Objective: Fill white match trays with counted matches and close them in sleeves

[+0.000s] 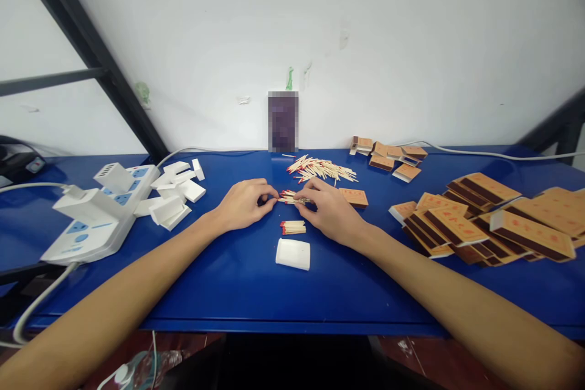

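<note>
My left hand (247, 203) is closed in a pinch, its fingertips at the red heads of a small bunch of matches (287, 197). Over the other end of that bunch, my right hand (332, 209) closes thumb and fingers on the wooden sticks. Just below lies a neat bundle of matches (293, 228), heads to the left. Nearer the table's front edge is a white matchbox tray (293, 255). Behind my hands spreads a loose pile of matches (320, 169). An orange matchbox sleeve (354, 197) sits right behind my right hand, partly hidden by it.
White trays (176, 189) are heaped at left beside a white power strip (105, 219) with plugs and cables. Orange matchboxes (457, 225) are piled at right, with several sleeves (388, 155) near the wall. A pixelated dark rectangle (283, 122) stands against the wall.
</note>
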`<state>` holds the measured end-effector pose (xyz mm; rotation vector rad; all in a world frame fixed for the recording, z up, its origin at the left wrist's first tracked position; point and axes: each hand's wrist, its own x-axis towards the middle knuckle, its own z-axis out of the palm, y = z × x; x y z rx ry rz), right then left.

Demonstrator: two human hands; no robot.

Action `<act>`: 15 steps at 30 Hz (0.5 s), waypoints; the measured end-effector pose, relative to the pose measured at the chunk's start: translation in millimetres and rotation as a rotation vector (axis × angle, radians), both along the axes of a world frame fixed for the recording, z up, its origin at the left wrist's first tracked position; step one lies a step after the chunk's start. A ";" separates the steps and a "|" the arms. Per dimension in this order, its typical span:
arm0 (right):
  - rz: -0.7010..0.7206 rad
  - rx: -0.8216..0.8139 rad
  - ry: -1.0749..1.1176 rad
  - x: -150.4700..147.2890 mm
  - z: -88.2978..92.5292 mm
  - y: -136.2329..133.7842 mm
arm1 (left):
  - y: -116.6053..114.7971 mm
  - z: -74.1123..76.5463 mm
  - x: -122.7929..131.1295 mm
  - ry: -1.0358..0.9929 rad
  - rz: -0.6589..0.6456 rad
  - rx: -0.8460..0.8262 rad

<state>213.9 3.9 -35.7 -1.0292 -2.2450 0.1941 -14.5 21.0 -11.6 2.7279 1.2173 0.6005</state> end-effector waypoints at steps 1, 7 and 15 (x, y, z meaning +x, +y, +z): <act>0.004 -0.001 0.005 0.5 0.2 0.0 | -0.1 0.3 -0.1 -0.009 -0.007 -0.008; -0.005 -0.052 0.002 3.1 4.6 -5.4 | -2.2 1.7 0.2 -0.056 -0.078 -0.061; -0.051 -0.087 -0.063 3.2 9.0 -11.5 | -3.4 1.9 1.7 -0.065 -0.107 -0.087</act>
